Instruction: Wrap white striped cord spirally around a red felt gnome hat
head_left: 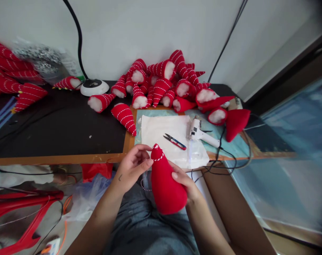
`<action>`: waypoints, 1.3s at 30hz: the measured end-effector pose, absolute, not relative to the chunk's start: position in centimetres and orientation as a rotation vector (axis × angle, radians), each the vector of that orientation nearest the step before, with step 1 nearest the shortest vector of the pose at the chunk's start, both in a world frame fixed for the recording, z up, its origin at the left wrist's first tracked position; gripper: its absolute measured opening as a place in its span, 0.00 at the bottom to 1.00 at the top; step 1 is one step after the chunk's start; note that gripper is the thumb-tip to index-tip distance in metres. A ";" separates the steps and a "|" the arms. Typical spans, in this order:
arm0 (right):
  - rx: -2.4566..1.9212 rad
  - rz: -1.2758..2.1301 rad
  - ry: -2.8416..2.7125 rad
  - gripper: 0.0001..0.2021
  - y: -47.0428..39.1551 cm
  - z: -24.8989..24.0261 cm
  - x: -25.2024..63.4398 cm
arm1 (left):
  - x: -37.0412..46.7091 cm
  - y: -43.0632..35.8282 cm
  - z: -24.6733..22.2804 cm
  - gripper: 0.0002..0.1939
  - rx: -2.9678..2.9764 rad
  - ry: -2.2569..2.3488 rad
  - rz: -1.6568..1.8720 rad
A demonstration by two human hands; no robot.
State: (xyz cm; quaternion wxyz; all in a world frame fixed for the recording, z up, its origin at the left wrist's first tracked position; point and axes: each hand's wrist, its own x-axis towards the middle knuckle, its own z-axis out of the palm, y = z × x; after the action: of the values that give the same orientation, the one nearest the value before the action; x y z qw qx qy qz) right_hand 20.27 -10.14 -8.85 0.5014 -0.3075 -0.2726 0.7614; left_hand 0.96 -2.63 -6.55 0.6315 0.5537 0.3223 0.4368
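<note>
A plush red fabric cone (168,189) is held upright above my lap, its narrow tip pointing away from me. Red-and-white twisted cord (158,157) winds around the cone near the tip, and a loose loop of the cord hangs by its left side. My right hand (186,182) wraps around the cone's right side, thumb on the front and the other fingers behind. My left hand (135,166) is at the tip, with index finger and thumb against its left side and the other fingers curled.
On the table (97,156), thread snips (175,141) lie on a white cloth (152,129) beside a white glue gun (203,134) with black cables. Several cord-wrapped, stuffed cones (162,90) are piled by the wall. A white lamp base (94,87) stands left. A red stool (30,216) is below.
</note>
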 end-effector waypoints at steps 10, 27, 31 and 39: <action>-0.633 2.137 -0.631 0.32 -10.2 -9.4 18.8 | 1.0 -2.0 -5.7 0.31 1.102 0.547 0.538; -1.103 1.355 -1.175 0.28 -11.3 -8.7 20.0 | 0.2 -2.1 -5.5 0.22 1.246 0.732 0.708; -0.913 1.641 -1.002 0.29 -11.3 -8.7 20.3 | -0.4 -1.4 -5.6 0.27 1.315 0.708 0.661; -0.777 1.955 -0.597 0.35 -12.0 -10.7 19.9 | 0.5 -1.7 -5.5 0.33 1.194 0.485 0.510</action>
State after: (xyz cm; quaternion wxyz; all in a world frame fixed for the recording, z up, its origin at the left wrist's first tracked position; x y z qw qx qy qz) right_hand 19.88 -12.00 -10.68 0.4595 -0.3157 -0.2426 0.7939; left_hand 0.51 -1.75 -5.46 0.7693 0.5502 0.2238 0.2353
